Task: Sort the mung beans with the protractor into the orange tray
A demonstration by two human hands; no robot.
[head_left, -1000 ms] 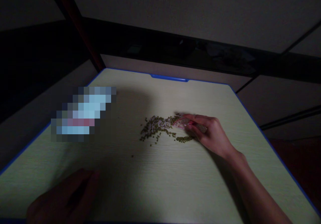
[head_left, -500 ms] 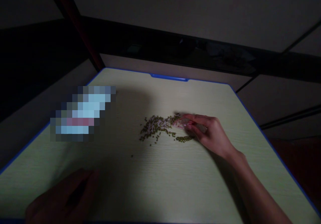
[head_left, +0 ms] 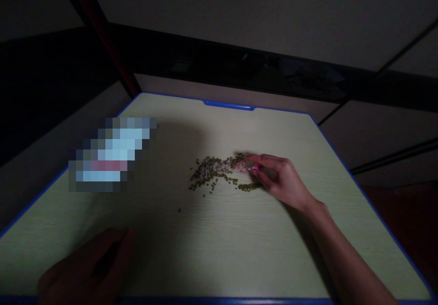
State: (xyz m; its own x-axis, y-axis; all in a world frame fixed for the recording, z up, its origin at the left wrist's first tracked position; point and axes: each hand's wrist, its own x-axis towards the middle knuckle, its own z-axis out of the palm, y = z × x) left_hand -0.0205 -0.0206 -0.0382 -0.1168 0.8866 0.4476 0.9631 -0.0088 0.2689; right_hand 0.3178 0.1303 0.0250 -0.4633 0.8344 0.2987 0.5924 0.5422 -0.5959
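A loose pile of small green beans (head_left: 207, 173), much like mung beans, lies mid-table with pale pinkish-white bits mixed in. At its right end my right hand (head_left: 282, 177) is pinched on a see-through piece with a pink edge (head_left: 241, 166); its exact kind is unclear. A short band of green beans (head_left: 248, 187) lies just below those fingers. Deep in shadow at the lower left, my left hand (head_left: 85, 266) rests near the table's front edge, fingers curled and thumb against them. Whatever it may hold is hidden.
The pale tabletop (head_left: 219, 245) has a blue rim and a blue handle-like strip (head_left: 229, 105) at its far edge. A blurred-out bright object (head_left: 116, 152) lies on the left. One stray bean (head_left: 179, 210) sits in front of the pile. Dark furniture stands behind.
The view has shifted slightly. My right hand stays by the pile's right end with the see-through piece, appearing a little further left. My left hand is nearly still.
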